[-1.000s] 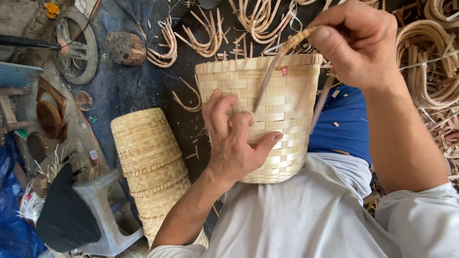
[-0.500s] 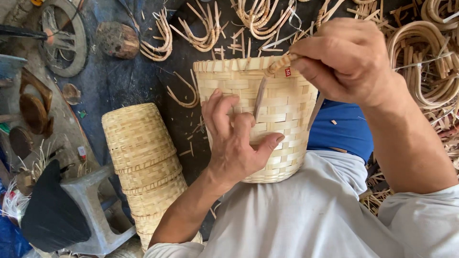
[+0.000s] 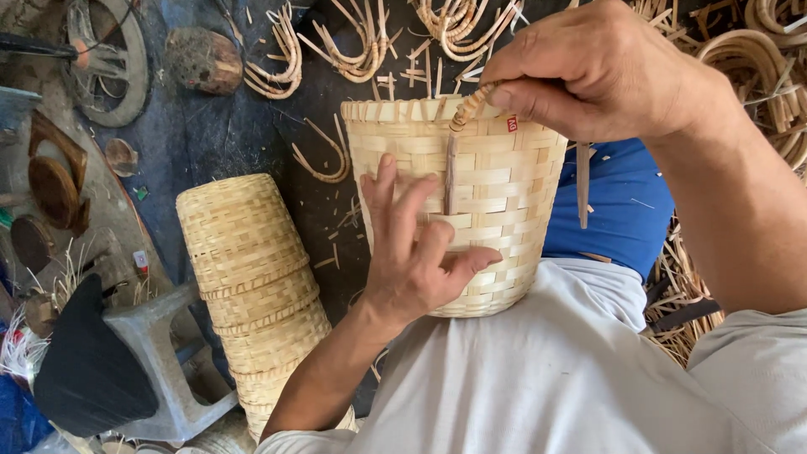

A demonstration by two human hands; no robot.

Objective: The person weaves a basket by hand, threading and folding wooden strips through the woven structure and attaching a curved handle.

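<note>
A stack of woven baskets [image 3: 252, 286] lies at left on the dark floor. Beside it, the left hand [image 3: 416, 252] steadies a pale basket [image 3: 471, 210] in the lap, fingers spread, no longer flat against its wall. The right hand [image 3: 588, 76], lower than a second ago, pinches a bamboo strip [image 3: 451, 164] at the rim; the strip now stands nearly upright, apparently drawn tighter.

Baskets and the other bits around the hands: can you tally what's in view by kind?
Woven basket held in the lap, left hand on its side, right hand at its rim: 1
Nested stack of woven baskets: 1
Strip handle piece at the rim: 1
Grey stool: 1
Total: 4
</note>
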